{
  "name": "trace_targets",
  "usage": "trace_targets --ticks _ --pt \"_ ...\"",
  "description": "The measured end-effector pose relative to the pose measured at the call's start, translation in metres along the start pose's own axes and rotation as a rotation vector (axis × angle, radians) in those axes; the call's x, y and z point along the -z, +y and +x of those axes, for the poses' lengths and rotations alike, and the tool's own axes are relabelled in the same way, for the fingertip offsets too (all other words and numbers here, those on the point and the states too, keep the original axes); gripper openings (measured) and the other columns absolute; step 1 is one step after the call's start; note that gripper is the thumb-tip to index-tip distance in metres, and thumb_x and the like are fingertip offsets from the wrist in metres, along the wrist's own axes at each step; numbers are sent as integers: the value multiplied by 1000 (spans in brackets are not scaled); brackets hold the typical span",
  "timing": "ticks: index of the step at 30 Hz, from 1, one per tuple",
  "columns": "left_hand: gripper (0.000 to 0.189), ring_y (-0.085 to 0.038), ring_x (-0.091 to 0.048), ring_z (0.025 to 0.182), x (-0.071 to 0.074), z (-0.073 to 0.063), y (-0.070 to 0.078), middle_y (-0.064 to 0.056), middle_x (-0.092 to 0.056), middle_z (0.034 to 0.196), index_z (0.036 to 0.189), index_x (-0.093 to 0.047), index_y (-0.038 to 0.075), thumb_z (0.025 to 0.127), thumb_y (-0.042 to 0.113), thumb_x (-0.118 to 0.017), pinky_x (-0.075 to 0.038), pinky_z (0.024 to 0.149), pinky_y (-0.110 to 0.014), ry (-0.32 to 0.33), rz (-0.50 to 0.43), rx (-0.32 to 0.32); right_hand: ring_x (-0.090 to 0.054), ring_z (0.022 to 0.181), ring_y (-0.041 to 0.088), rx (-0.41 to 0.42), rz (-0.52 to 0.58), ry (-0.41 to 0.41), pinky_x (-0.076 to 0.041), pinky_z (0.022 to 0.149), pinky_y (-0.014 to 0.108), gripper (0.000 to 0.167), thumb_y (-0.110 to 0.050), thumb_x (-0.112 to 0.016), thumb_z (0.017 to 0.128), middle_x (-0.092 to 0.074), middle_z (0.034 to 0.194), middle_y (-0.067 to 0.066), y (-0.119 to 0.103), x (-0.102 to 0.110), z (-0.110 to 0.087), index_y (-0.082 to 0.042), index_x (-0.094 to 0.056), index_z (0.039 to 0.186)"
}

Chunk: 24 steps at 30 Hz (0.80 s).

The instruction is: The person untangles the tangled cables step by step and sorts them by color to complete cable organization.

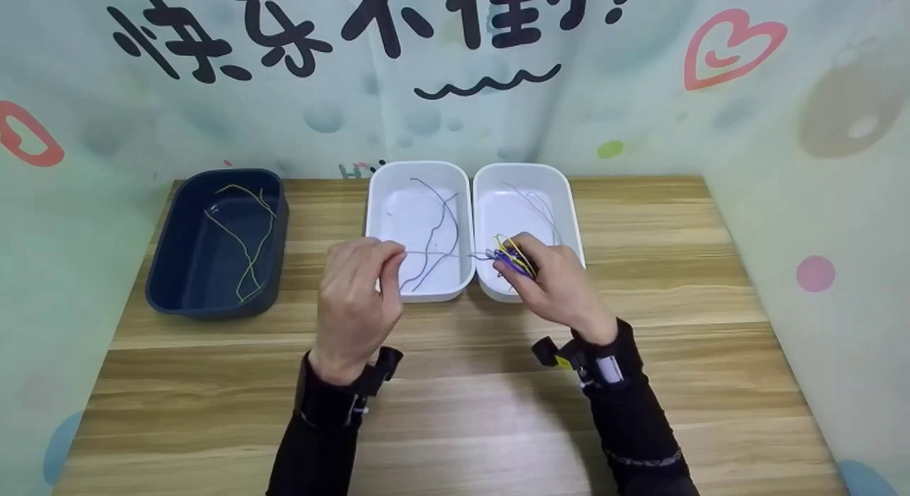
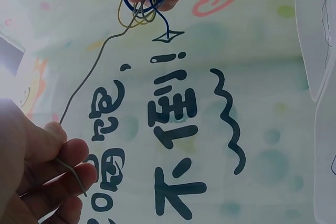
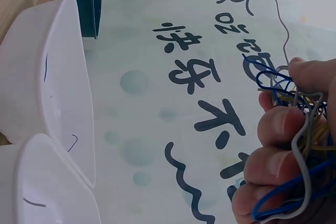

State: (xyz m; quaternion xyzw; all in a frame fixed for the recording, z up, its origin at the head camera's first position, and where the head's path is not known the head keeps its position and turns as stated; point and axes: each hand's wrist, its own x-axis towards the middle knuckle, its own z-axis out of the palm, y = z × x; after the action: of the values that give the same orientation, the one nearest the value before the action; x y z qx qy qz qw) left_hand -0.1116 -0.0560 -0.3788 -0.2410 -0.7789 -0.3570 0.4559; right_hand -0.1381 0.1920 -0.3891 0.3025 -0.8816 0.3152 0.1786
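Observation:
My right hand [image 1: 558, 283] grips a tangled bundle of thin wires [image 3: 310, 111], blue, yellow and grey. A grey wire [image 2: 86, 77] runs out of that bundle to my left hand [image 1: 353, 297], which pinches it between thumb and fingers. Its loose end pokes past the fingers in the left wrist view. Both hands are raised over the near part of two white bins. Dark bluish wires [image 1: 456, 229] lie in the middle white bin [image 1: 384, 212], and pale grey wires [image 1: 546, 212] in the right white bin [image 1: 487, 197]. Part of the bundle is hidden inside the right hand.
A dark blue bin [image 1: 158, 268] with yellow wires [image 1: 244, 247] stands on the left of the wooden table [image 1: 455, 425]. The two white bins stand side by side near the back edge. A printed cloth [image 1: 640, 112] hangs behind and along the sides.

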Motion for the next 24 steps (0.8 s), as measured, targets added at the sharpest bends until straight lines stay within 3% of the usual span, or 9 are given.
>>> trace_targets --ticks 14,24 --pt "6 -30 -61 78 10 3 -13 -16 -67 82 89 -65 -5 89 1 -63 -47 74 -38 -5 42 70 -51 54 11 -15 19 -53 -43 51 26 13 -21 -62 93 -56 66 0 0 6 0 -8 -60 92" --pt "7 -31 -61 82 11 3 -24 -16 -67 82 88 -66 -4 90 2 -64 -46 78 -40 12 67 99 -45 51 9 26 -11 -106 -36 48 23 16 -23 -63 93 -50 61 -4 -1 9 -1 -9 -57 87"
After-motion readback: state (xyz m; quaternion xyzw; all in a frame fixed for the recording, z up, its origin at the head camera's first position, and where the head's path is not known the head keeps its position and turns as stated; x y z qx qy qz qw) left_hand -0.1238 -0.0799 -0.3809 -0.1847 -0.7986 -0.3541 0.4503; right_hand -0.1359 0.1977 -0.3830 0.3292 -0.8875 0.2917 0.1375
